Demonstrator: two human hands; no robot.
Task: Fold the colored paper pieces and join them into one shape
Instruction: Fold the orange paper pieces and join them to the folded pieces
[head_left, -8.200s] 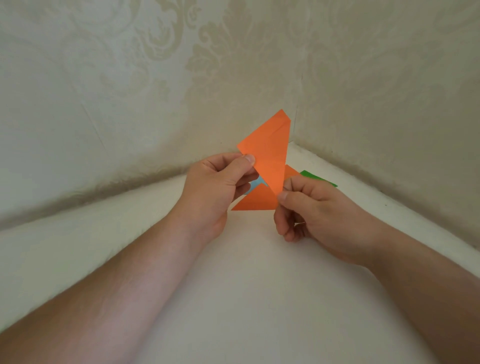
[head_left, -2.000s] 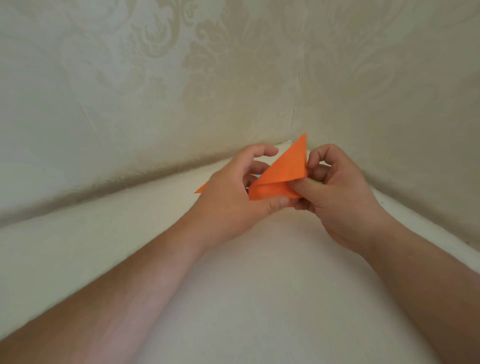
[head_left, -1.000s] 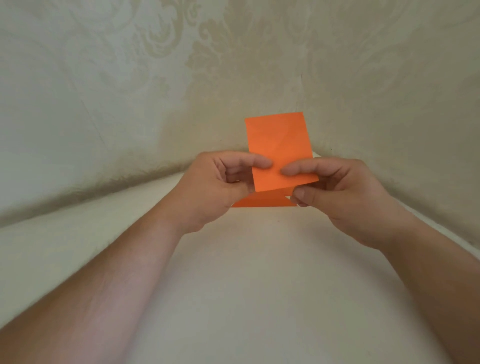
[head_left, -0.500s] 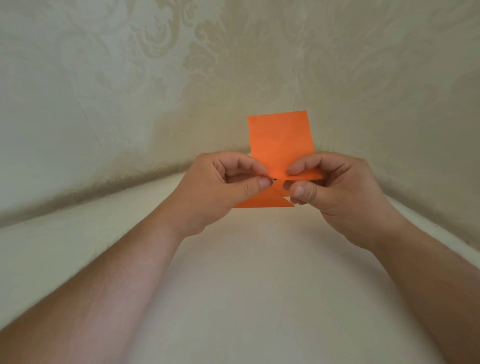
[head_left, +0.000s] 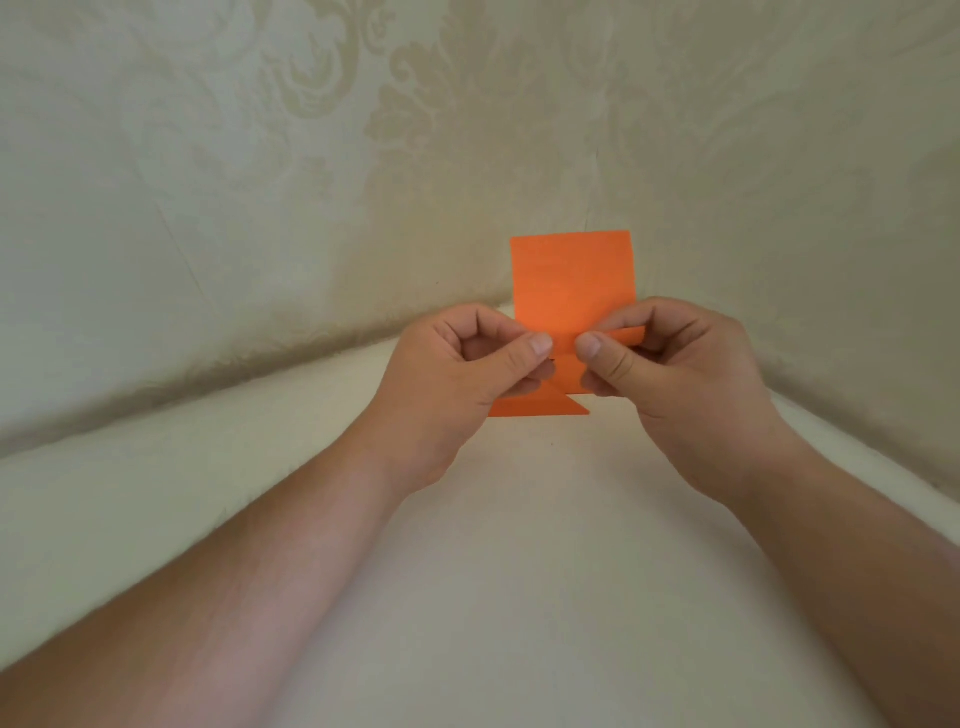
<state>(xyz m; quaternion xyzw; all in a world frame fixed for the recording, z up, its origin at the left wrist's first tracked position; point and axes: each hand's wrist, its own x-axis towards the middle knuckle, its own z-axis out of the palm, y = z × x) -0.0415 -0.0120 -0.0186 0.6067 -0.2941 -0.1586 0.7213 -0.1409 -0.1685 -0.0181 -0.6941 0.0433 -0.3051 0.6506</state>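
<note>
White tabletop fills the foreground, both bare forearms reaching across it. Farther in, the left hand and right hand each pinch the orange paper between thumb and curled fingers, thumbs nearly touching, hiding its lower middle. Its upper flap stands upright. Behind, damask-patterned wallpaper meets in a corner.

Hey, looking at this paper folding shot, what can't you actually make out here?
Head view only:
- Lower middle of the orange paper: covered by the left hand and right hand, so the fold they pinch is hidden.
- Whether the orange piece below the hands is a separate sheet or part of the same one: the hands cover where they meet.
- Other coloured pieces: none visible; may lie behind the hands.
- Elbows: cut off by the bottom edge.
</note>
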